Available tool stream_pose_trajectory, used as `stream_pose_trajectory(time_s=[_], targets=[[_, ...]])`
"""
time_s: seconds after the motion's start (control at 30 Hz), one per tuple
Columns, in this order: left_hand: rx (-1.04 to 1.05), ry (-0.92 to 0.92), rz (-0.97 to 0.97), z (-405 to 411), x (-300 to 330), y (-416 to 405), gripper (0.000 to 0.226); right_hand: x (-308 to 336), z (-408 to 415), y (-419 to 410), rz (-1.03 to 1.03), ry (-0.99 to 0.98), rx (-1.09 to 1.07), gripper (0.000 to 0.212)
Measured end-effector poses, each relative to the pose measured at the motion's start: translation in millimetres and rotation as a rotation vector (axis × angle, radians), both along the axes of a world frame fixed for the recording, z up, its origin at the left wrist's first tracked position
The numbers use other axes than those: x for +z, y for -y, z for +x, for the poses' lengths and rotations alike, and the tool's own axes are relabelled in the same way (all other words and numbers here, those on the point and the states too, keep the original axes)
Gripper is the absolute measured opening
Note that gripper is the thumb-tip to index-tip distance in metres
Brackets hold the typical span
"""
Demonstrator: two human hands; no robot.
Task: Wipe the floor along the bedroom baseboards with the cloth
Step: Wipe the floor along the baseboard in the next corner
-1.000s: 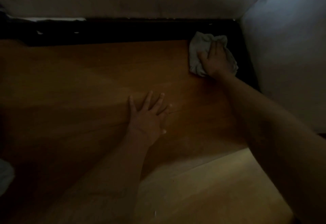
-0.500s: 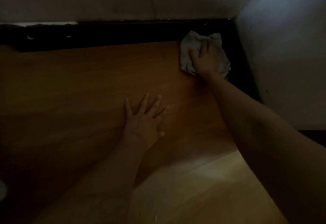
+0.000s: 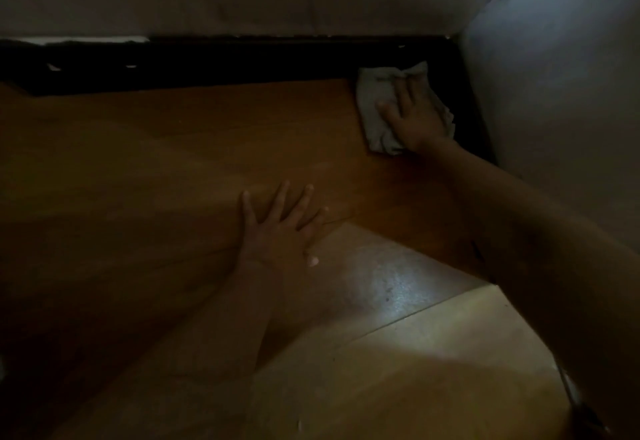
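wooden floor (image 3: 173, 169), crumpled cloth (image 3: 375, 121) in corner

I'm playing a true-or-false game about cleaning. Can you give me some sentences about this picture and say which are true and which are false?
1. The right hand presses the cloth on the floor with straight fingers. True.
2. The cloth is in the middle of the room, far from any wall. False: it sits in the corner, against the dark baseboard.
3. The left hand lies flat on the wooden floor with fingers spread. True.
4. The left hand holds a second cloth. False: it holds nothing.
5. The cloth is bright red. False: it looks pale grey.
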State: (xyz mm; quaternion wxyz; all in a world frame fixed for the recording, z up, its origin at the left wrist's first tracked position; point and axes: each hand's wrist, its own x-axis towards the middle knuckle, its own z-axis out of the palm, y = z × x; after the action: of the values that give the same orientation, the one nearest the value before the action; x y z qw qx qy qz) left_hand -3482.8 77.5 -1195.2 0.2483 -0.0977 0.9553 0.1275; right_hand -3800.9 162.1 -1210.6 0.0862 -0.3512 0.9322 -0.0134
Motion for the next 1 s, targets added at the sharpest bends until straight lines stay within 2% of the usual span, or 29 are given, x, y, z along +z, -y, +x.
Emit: stream_pose_trajectory(time_s=[0.07, 0.2, 0.33, 0.47, 0.6, 0.67, 0.73, 0.87, 1.0], targets=[[0.006, 0.002, 0.000, 0, -1, 0, 0.076, 0, 3, 9, -0.010, 0.002, -0.125, 0.070], [0.007, -0.001, -0.003, 0, 1, 0, 0.077, -2, 18, 12, 0.004, -0.061, 0.148, 0.076], [-0.004, 0.006, -0.012, 0, 4, 0, 0.076, 2, 2, 7, 0.008, -0.028, -0.075, 0.073], [-0.009, 0.010, -0.005, 1, 9, 0, 0.075, 1, 21, 12, -0.009, -0.052, 0.181, 0.070], [-0.003, 0.012, -0.004, 1, 7, 1, 0.075, 2, 7, 10, 0.006, -0.004, -0.126, 0.082], [-0.002, 0.006, -0.003, 1, 6, 0, 0.076, 1, 21, 18, 0.036, -0.030, -0.026, 0.088], [-0.005, 0.015, 0.003, 0, 6, 1, 0.076, 4, 21, 14, 0.030, -0.005, 0.088, 0.084], [0.003, 0.023, 0.014, -1, 6, 0, 0.076, 7, 8, 7, 0.010, 0.001, -0.104, 0.085], [0.004, 0.011, 0.003, -1, 6, 0, 0.077, -1, 15, 9, 0.050, 0.045, 0.025, 0.077]])
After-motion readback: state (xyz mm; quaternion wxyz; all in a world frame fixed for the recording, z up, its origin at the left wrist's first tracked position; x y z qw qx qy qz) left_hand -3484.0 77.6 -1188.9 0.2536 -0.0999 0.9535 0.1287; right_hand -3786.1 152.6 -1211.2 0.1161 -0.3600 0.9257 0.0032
